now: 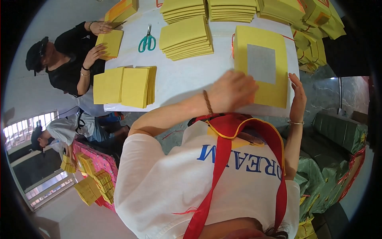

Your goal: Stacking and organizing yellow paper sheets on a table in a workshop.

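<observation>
A thick stack of yellow paper point(281, 59) with a grey rectangle point(261, 63) on its top sheet lies at the table's near right edge. My left hand point(232, 91), a brown braided bracelet on its wrist, is over the stack's lower left corner; its fingers are curled but smeared by motion. Along the stack's right edge stands my right hand point(297, 97), fingers stretched out, close to its side. Red string point(233, 46) shows at the stack's left edge, and another bit runs near my right fingertips.
Several yellow paper stacks point(187, 38) and green-handled scissors point(147, 43) lie on the white table point(179, 81). A co-worker point(71, 59) at left handles a yellow stack. Another person point(81, 129) sits at a pink-covered table point(93, 149). Green-wrapped bundles point(338, 131) stand at right.
</observation>
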Tool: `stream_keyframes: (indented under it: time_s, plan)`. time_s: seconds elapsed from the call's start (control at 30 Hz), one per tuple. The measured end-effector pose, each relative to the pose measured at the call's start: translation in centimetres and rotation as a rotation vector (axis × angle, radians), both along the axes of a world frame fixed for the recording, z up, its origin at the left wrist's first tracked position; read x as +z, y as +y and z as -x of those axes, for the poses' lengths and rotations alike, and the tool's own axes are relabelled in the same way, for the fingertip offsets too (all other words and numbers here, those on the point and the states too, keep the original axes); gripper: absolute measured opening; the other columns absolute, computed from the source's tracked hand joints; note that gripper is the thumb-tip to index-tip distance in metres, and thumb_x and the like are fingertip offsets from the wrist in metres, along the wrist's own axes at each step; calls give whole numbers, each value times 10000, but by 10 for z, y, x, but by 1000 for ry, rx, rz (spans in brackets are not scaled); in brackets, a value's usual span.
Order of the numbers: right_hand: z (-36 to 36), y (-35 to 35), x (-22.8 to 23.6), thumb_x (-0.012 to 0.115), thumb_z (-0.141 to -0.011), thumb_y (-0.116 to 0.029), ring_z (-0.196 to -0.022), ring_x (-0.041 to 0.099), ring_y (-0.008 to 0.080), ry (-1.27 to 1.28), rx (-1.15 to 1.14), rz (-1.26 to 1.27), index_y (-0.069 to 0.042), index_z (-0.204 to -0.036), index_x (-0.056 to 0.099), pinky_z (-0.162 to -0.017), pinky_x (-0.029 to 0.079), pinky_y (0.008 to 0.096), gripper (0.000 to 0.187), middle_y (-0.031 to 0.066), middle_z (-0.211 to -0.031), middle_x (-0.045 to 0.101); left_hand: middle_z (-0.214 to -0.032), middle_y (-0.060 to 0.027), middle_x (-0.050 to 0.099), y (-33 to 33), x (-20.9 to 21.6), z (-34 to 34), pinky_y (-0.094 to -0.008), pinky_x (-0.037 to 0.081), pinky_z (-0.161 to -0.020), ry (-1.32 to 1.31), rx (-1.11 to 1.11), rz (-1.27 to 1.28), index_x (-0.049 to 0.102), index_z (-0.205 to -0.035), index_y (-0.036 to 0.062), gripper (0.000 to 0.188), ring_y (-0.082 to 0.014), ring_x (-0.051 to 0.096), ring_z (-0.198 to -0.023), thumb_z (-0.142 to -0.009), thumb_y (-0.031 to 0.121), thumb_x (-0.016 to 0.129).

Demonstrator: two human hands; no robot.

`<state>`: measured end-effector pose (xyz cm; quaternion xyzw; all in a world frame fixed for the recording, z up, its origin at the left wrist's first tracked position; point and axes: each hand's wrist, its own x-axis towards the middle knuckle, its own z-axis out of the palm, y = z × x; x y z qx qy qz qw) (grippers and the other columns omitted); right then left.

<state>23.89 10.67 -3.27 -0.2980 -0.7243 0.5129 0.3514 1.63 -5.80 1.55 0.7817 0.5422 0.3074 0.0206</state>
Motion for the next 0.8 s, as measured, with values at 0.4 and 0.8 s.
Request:
stream_keyframes:
  time_s: [0.4,0.8]
  plan:
    - [15,1,-1,550,-862,-130,-979,575,157,-54,175,333,2,-1078,593,-866,430,286,257,77,-977,647,-1086,-117,521,0,-3,11,-385,393,-821,-48,4,257,514,-1194,48,594,-301,482,-962,-653,191,716]
    - [26,-4,-7,282,-970,-338,-1363,169,216,260,2,300,-27,-1418,157,-1088,166,336,559,116,-1480,164,-1403,-273,203,1,-32,-13,-491,221,-1024,-103,225,173,410,-1289,47,753,-445,230,-1273,-681,346,738]
